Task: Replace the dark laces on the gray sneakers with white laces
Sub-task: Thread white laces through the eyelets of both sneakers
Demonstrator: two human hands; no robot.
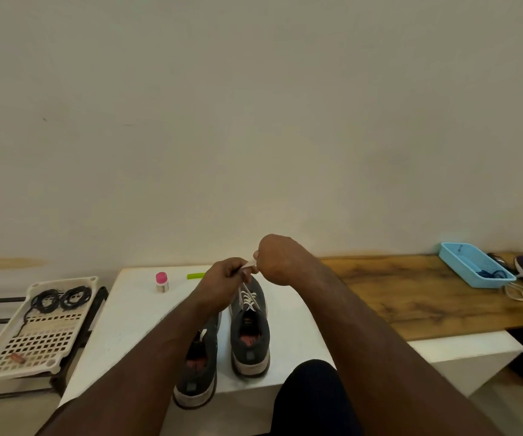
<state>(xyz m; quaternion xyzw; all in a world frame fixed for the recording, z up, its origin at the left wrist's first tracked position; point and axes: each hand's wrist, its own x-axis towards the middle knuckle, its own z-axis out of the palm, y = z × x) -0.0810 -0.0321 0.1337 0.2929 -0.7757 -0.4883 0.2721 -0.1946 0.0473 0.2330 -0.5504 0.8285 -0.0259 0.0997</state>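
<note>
My left hand [222,280] and my right hand [274,258] both pinch the flat white fabric lace [249,298], pulling its ends up above the right gray mesh sneaker [250,328] on the white table [128,313]. The lace is soft and light, and I think it slips easily, so I hold it near the tips. The other gray sneaker [199,366] stands just beside it. The coiled dark laces [60,300] lie in the cream perforated plastic tray [30,341].

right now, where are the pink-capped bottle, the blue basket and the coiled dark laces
pink-capped bottle [161,282]: head view, on its body.
blue basket [452,255]: head view, on its near-left rim.
coiled dark laces [76,297]: head view, on the right coil.
</note>
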